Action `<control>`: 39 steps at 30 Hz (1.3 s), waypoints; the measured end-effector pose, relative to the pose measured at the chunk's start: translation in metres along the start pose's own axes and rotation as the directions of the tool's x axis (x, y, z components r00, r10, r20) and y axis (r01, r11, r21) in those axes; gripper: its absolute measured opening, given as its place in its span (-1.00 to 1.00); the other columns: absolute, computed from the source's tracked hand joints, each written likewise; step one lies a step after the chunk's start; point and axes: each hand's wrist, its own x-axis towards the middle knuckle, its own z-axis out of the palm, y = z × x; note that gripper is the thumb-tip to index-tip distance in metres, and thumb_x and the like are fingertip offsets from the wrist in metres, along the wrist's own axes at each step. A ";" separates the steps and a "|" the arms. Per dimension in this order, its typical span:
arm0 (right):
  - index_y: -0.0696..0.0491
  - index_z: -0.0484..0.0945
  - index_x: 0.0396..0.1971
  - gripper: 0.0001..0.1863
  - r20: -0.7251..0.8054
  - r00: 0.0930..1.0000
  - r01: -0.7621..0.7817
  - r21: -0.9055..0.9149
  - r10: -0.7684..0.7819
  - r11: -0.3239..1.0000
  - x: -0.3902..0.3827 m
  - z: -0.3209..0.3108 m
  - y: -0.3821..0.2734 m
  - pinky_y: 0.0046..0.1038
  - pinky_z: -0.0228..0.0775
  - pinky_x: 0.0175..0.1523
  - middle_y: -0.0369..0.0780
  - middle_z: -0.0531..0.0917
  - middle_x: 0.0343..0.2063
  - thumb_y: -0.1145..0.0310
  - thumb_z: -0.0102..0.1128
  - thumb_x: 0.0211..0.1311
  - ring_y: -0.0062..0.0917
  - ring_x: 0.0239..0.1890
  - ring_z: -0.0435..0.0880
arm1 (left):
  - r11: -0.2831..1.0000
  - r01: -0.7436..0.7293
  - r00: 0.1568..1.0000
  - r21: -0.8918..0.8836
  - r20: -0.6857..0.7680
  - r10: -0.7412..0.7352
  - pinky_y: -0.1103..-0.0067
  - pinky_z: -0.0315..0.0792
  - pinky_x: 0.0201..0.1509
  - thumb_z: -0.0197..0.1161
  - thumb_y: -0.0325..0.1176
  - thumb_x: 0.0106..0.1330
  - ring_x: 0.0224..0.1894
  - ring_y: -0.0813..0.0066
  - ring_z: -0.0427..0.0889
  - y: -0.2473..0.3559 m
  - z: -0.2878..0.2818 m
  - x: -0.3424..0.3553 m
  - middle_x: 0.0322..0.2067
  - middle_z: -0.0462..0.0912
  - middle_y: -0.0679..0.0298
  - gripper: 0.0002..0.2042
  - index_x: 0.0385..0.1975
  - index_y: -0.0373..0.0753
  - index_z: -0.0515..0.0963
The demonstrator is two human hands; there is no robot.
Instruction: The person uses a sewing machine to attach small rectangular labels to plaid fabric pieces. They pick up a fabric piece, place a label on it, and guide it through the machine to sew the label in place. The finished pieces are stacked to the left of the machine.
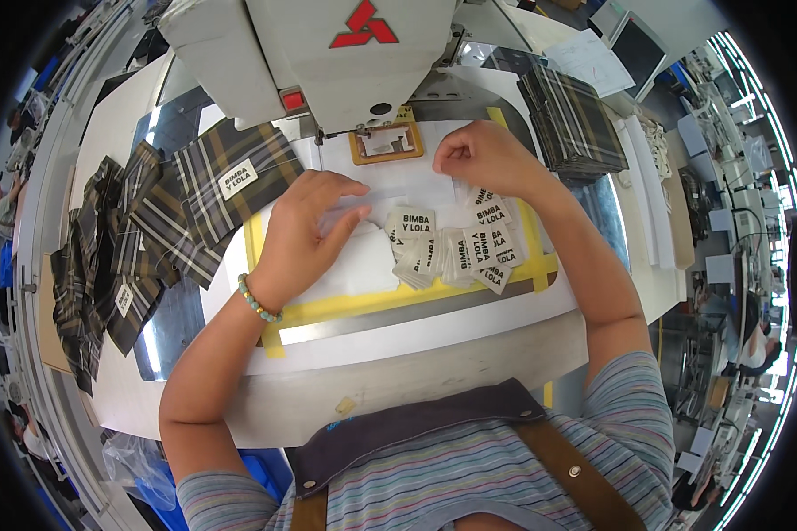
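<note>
Woven labels (456, 248) lie heaped on the white worktop (469, 323), below the right hand (485, 157) and just right of the left hand (305, 232). Right hand nearer the clamp frame (386, 142), fingertips pressed together, probably pinching one label. Left hand flat, fingers spread on translucent backing (363, 205).

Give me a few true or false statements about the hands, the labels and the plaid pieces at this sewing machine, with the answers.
1. The left hand wears a bead bracelet. True.
2. The labels lie piled left of the left hand. False: they lie right of it, below the right hand.
3. A neat plaid stack sits right of the right hand. True.
4. The yellow tape frames a black mat. False: it frames a white surface.
</note>
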 end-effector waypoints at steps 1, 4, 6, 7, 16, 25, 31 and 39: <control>0.17 0.85 -0.24 -0.78 -0.053 0.999 -0.007 0.000 0.007 1.000 0.007 0.001 0.007 -0.43 0.57 -0.14 -0.21 0.83 -0.42 0.32 0.48 0.25 -0.56 -0.37 0.73 | 0.997 -0.062 0.998 0.042 0.029 0.061 0.38 0.57 0.10 0.44 -0.46 0.37 0.04 0.16 0.69 0.000 0.000 0.001 0.02 0.78 0.15 -0.67 0.12 -0.28 0.69; 0.19 0.85 -0.20 -0.76 -0.176 0.984 0.007 0.028 -0.002 1.000 0.026 0.008 0.015 -0.41 0.57 -0.06 -0.22 0.82 -0.33 0.34 0.49 0.25 -0.49 -0.29 0.76 | 0.969 -0.178 0.979 0.173 0.130 0.157 0.28 0.51 0.27 0.42 -0.33 0.40 0.22 0.03 0.60 0.001 0.006 0.001 0.24 0.70 0.12 -0.57 0.24 -0.31 0.62; 0.20 0.84 -0.20 -0.75 -0.223 0.971 0.097 0.020 -0.090 0.995 0.035 0.015 0.021 -0.41 0.57 -0.03 -0.21 0.81 -0.29 0.33 0.49 0.25 -0.44 -0.23 0.77 | 0.947 -0.209 0.968 0.246 0.190 0.164 0.24 0.44 0.37 0.38 -0.21 0.44 0.31 0.00 0.53 0.005 0.011 0.004 0.37 0.61 0.13 -0.48 0.33 -0.32 0.56; 0.16 0.85 -0.20 -0.75 -0.233 0.968 0.098 0.018 -0.091 0.995 0.037 0.017 0.022 -0.38 0.58 -0.02 -0.19 0.82 -0.28 0.30 0.46 0.25 -0.39 -0.22 0.79 | 0.938 -0.206 0.966 0.278 0.213 0.149 0.23 0.40 0.41 0.35 -0.14 0.46 0.35 0.01 0.49 0.008 0.013 0.005 0.42 0.56 0.13 -0.43 0.37 -0.32 0.52; 0.09 0.80 0.04 -0.67 -0.176 0.963 0.195 -0.069 -0.204 0.978 0.014 0.003 0.020 -0.25 0.56 0.19 -0.11 0.76 0.02 0.28 0.30 0.40 -0.23 0.08 0.72 | 0.936 -0.101 0.957 0.338 0.290 -0.001 0.18 0.16 0.51 0.24 0.01 0.53 0.44 0.03 0.32 0.008 0.011 0.005 0.52 0.42 0.10 -0.30 0.52 -0.33 0.36; -0.05 0.51 0.46 -0.40 0.035 0.890 0.409 -0.502 -0.454 0.762 -0.039 0.032 0.008 0.06 0.00 0.63 0.05 0.31 0.54 -0.10 0.09 0.63 -0.03 0.62 0.16 | 0.927 -0.097 0.966 0.363 0.258 0.000 0.15 0.15 0.52 0.23 0.00 0.54 0.46 0.00 0.32 0.010 0.009 -0.001 0.52 0.41 0.09 -0.30 0.53 -0.34 0.33; -0.07 0.51 0.47 -0.38 -0.031 0.895 0.359 -0.543 -0.445 0.759 -0.034 0.047 0.005 0.13 -0.05 0.64 0.03 0.32 0.53 -0.15 0.04 0.64 -0.04 0.63 0.13 | 0.917 -0.080 0.970 0.391 0.244 -0.020 0.06 0.09 0.58 0.18 0.04 0.57 0.56 -0.09 0.23 0.012 0.010 -0.002 0.54 0.39 0.08 -0.31 0.54 -0.30 0.33; -0.10 0.53 0.45 -0.38 0.000 0.881 0.412 -0.490 -0.473 0.768 -0.029 0.040 0.017 0.16 -0.12 0.67 -0.01 0.33 0.53 -0.18 0.01 0.64 -0.04 0.65 0.12 | 0.888 -0.136 0.944 0.440 0.331 -0.019 -0.04 -0.02 0.67 0.13 0.10 0.59 0.63 -0.26 0.13 0.024 0.003 -0.004 0.57 0.35 0.05 -0.29 0.55 -0.31 0.32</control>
